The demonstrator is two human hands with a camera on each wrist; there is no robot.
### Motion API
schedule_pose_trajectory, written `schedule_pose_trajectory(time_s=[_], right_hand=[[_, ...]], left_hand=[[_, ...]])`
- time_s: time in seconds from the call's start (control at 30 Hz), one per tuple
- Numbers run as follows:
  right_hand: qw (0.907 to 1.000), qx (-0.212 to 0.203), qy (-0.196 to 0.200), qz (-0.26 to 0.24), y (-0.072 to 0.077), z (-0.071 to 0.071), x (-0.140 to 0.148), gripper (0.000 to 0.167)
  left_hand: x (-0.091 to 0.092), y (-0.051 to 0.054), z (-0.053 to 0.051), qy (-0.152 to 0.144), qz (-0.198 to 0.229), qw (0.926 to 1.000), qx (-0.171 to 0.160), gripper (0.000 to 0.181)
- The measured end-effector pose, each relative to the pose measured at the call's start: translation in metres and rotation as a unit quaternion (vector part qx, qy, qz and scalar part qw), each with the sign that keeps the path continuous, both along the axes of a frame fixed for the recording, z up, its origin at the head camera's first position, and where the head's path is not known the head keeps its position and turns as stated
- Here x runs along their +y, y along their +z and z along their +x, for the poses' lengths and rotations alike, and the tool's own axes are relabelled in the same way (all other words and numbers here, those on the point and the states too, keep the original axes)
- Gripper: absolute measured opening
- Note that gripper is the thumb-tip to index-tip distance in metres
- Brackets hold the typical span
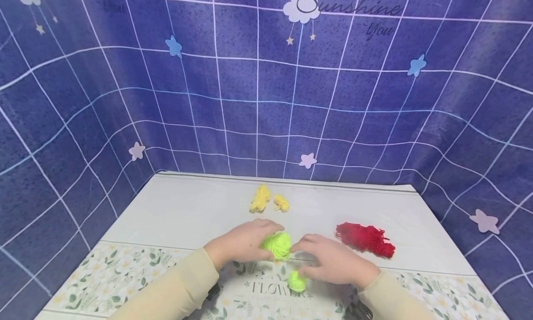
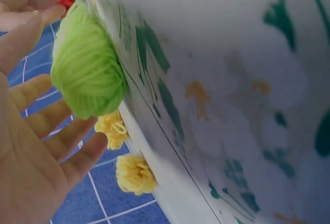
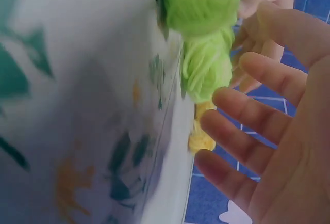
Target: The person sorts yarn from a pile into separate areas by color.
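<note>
A large lime-green ball of yarn (image 1: 277, 246) sits near the middle of the table. My left hand (image 1: 249, 241) is beside it on the left, its fingers spread and loosely bent; in the left wrist view the palm faces the green yarn ball (image 2: 87, 61) without wrapping it. A smaller lime-green yarn ball (image 1: 297, 281) lies closer to me, by the thumb of my right hand (image 1: 333, 261). From the right wrist, the fingers of that right hand (image 3: 263, 115) look spread, with the small ball (image 3: 201, 2) beyond the thumb; whether they touch is unclear.
Two yellow yarn bundles, a larger one (image 1: 260, 199) and a smaller one (image 1: 281, 203), lie farther back. A red yarn bundle (image 1: 365, 239) is at the right. The white table (image 1: 187, 209) has a floral front strip, and a blue gridded curtain (image 1: 258, 102) surrounds its back and sides.
</note>
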State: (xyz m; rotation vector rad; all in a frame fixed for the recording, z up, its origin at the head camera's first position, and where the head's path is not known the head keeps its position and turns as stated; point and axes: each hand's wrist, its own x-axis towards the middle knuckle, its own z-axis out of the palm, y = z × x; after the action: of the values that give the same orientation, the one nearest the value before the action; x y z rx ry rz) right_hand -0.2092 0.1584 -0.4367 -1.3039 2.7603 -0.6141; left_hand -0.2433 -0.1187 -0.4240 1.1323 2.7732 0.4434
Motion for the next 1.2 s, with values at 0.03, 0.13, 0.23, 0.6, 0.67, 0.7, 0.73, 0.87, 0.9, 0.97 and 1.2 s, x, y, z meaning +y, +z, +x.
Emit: schedule_pose_trajectory(time_s=[0.03, 0.13, 0.23, 0.6, 0.67, 0.7, 0.73, 0.87, 0.9, 0.97, 1.2], right_hand=[[1.0000, -0.001, 0.007, -0.002, -0.001, 0.003, 0.000, 0.045], [0.9997, 0.007, 0.025, 0.001, -0.003, 0.011, -0.002, 0.046], [0.9990, 0.009, 0.043, -0.001, -0.004, 0.016, -0.005, 0.047], [0.9965, 0.034, 0.076, -0.006, -0.014, 0.019, -0.011, 0.044], [0.9961, 0.038, 0.079, -0.006, -0.015, 0.019, -0.011, 0.043], [0.9960, 0.039, 0.081, -0.006, -0.015, 0.020, -0.011, 0.042], [0.9959, 0.038, 0.081, -0.005, -0.015, 0.019, -0.011, 0.042], [0.9960, 0.036, 0.082, -0.003, -0.015, 0.019, -0.010, 0.043], [0.9961, 0.035, 0.081, -0.003, -0.015, 0.019, -0.009, 0.043], [0.9961, 0.035, 0.081, -0.003, -0.015, 0.018, -0.009, 0.043], [0.9956, 0.042, 0.083, -0.008, -0.017, 0.017, -0.008, 0.045]], left_hand=[[0.001, 0.000, 0.000, -0.001, -0.004, 1.0000, 0.001, 0.077], [0.003, -0.001, 0.002, -0.002, -0.020, 0.9998, 0.004, 0.077], [0.005, -0.003, 0.003, 0.002, -0.034, 0.9994, -0.001, 0.077], [0.010, -0.015, 0.005, 0.007, -0.063, 0.9980, 0.010, 0.080], [0.010, -0.014, 0.006, 0.002, -0.069, 0.9975, 0.014, 0.078], [0.010, -0.014, 0.007, -0.003, -0.073, 0.9972, 0.018, 0.077], [0.011, -0.013, 0.007, -0.007, -0.076, 0.9968, 0.022, 0.077], [0.012, -0.012, 0.008, -0.019, -0.093, 0.9947, 0.039, 0.074], [0.013, -0.011, 0.008, -0.019, -0.096, 0.9943, 0.044, 0.073], [0.014, -0.012, 0.007, -0.020, -0.100, 0.9935, 0.052, 0.072], [0.014, -0.013, 0.006, -0.005, -0.082, 0.9955, 0.047, 0.060]])
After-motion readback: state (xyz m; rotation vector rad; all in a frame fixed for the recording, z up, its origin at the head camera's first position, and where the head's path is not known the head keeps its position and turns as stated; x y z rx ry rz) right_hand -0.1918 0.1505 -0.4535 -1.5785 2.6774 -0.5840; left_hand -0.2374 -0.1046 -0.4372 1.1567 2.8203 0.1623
